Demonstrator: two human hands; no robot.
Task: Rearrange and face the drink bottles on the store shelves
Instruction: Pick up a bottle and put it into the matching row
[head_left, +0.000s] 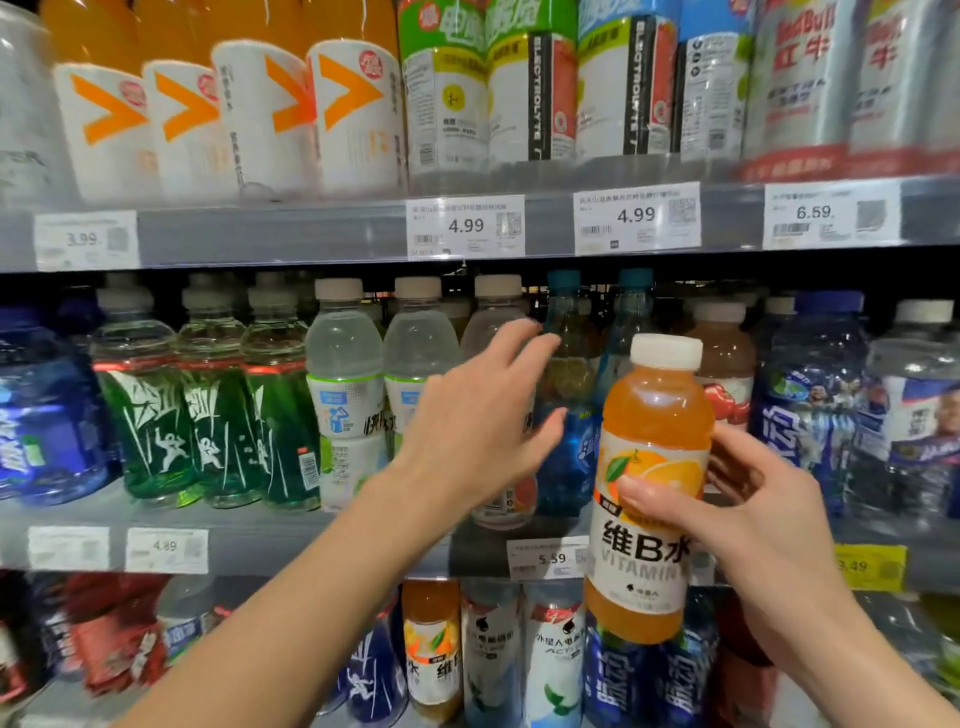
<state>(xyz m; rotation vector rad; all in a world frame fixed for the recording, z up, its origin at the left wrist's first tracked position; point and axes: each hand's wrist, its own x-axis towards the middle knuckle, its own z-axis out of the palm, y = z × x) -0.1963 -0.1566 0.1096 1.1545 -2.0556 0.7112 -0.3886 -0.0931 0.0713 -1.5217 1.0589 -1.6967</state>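
Head view: two hands (483, 415), one orange bottle (652, 488)

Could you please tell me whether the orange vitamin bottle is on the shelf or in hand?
In hand: the right hand grips the orange vitamin bottle before the shelf.

Orange vitamin drink bottle (652, 483): white cap, white label with orange-fruit picture and "维B水 VITAMIN" text, upright, label facing camera, held off shelf before middle shelf (311, 540) edge. Middle shelf rows: green bottles (208, 415), clear white-labelled bottles (345, 395), blue bottles (566, 415), all upright.
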